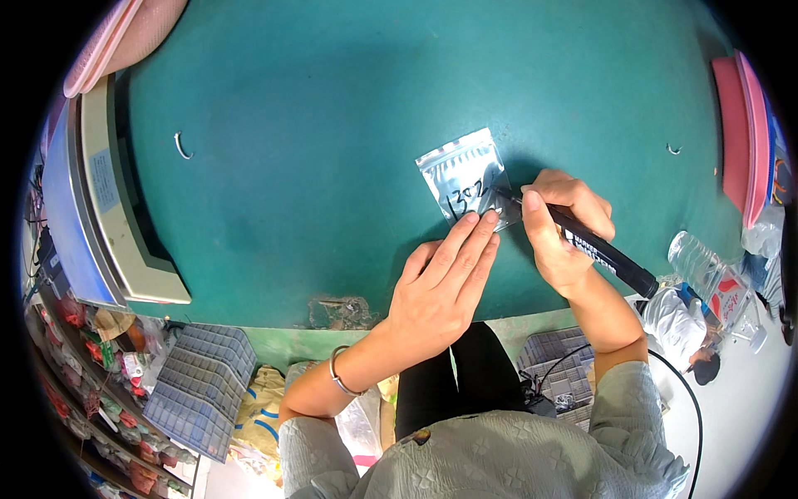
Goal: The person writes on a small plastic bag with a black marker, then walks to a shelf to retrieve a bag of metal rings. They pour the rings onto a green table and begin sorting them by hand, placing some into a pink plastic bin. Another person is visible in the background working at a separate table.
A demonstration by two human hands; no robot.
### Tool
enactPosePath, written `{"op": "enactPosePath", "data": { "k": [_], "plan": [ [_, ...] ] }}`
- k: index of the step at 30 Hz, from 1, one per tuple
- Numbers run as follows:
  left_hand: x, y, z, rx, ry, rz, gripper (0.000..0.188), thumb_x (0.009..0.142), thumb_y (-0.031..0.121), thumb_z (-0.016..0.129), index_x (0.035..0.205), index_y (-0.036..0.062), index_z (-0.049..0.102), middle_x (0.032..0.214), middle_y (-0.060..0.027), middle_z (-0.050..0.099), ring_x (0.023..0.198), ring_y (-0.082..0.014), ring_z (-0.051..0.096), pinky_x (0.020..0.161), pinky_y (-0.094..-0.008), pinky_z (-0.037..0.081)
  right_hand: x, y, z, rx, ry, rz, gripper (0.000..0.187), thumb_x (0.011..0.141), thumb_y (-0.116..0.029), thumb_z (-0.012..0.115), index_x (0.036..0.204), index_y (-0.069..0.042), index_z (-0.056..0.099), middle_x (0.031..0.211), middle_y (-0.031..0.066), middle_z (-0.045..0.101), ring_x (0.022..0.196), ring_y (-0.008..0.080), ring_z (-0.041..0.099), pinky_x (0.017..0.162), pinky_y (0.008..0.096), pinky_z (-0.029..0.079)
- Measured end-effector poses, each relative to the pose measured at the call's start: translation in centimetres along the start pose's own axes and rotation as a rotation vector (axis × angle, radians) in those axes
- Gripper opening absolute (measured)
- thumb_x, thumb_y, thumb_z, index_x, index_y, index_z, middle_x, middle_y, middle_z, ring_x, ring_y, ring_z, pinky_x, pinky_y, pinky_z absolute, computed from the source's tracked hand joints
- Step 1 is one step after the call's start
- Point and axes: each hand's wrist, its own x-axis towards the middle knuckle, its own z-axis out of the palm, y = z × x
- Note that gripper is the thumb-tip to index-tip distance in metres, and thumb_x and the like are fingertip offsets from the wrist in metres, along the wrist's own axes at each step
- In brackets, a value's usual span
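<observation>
A small clear zip bag lies flat and slightly turned on the green tabletop, with dark handwriting across its front. My left hand rests on the bag's lower edge, its fingers stretched out and flat. Between the thumb and fingers of my right hand is a black marker. Its tip meets the bag's right side beside the writing, while the thick rear end slants down toward my forearm. A silver bangle circles my left wrist.
A beige and blue box-shaped device stands at the left, near a pink bin. Pink trays and a clear plastic bottle are at the right. A worn patch marks the near table edge. Another person is at lower right.
</observation>
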Motion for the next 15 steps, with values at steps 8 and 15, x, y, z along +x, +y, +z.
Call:
{"op": "enactPosePath", "data": {
  "k": [8,15],
  "plan": [
    [-0.04,0.06,0.06,0.019,-0.001,0.004,0.035,0.076,0.006,0.049,0.109,-0.0037,0.058,0.128,-0.0141,0.049,0.119,-0.0230,0.046,0.079,-0.0294,0.038,0.59,-0.53,0.50,-0.076,-0.001,-0.021,0.010,0.074,0.004,0.065,0.071,0.002,0.056,0.064,0.0092,0.058,0.050,0.0141,0.054,0.045,0.0248,0.041],
    [-0.01,-0.04,0.11,0.015,0.000,0.013,0.035,0.076,0.006,0.050,0.108,-0.0041,0.058,0.129,-0.0143,0.049,0.120,-0.0232,0.046,0.079,-0.0295,0.038,0.38,-0.06,0.35,-0.117,0.031,-0.095,0.012,0.072,0.004,0.064,0.066,0.001,0.054,0.057,0.0075,0.054,0.045,0.0143,0.049,0.041,0.0255,0.036]
  ]
}}
